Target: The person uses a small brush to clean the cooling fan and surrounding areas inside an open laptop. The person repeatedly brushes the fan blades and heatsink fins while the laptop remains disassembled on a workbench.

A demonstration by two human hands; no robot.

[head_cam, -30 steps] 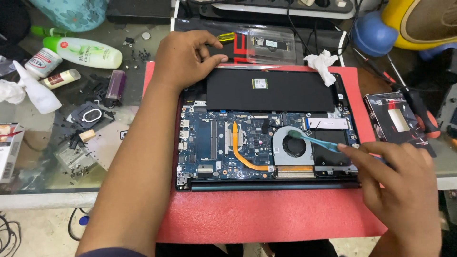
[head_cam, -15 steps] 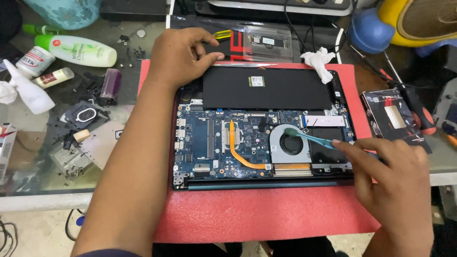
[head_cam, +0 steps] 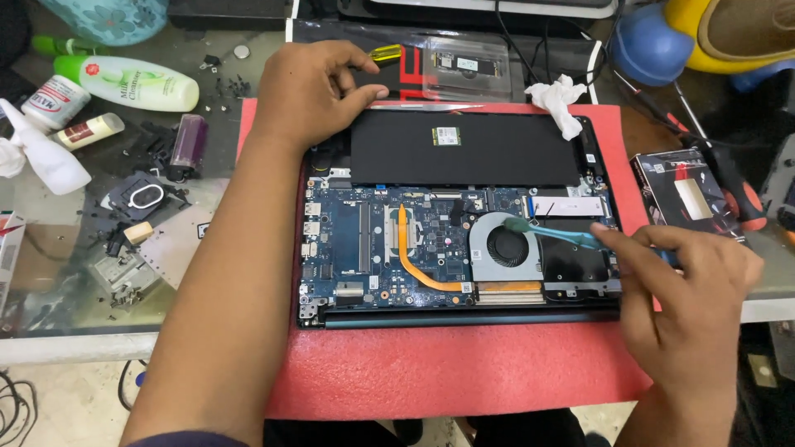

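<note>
While the opened laptop with its bare blue circuit board [head_cam: 381,248] lies flat on a red felt mat [head_cam: 447,372], the right hand [head_cam: 687,290] sits closest to us, at the lower right. Its fingers are closed around a thin teal plastic stick [head_cam: 551,233]. The stick lies almost sideways, and its long line runs left and a little away from the hand. Its far tip touches the right rim of the round grey fan [head_cam: 505,247], just left of the hand. So the right hand is the one nearer the fan. A bent orange copper pipe [head_cam: 414,261] runs from the fan toward the middle of the board. Farther up is the wide flat black battery [head_cam: 464,149]. The left hand [head_cam: 310,87] rests at the far left corner of the laptop with bent fingers pressing down; it grips nothing that I can see. Beyond it, on the glass bench [head_cam: 50,273], lie a white and green bottle [head_cam: 137,83], a crumpled white tissue [head_cam: 559,101] and a clear plastic pack [head_cam: 464,64].
</note>
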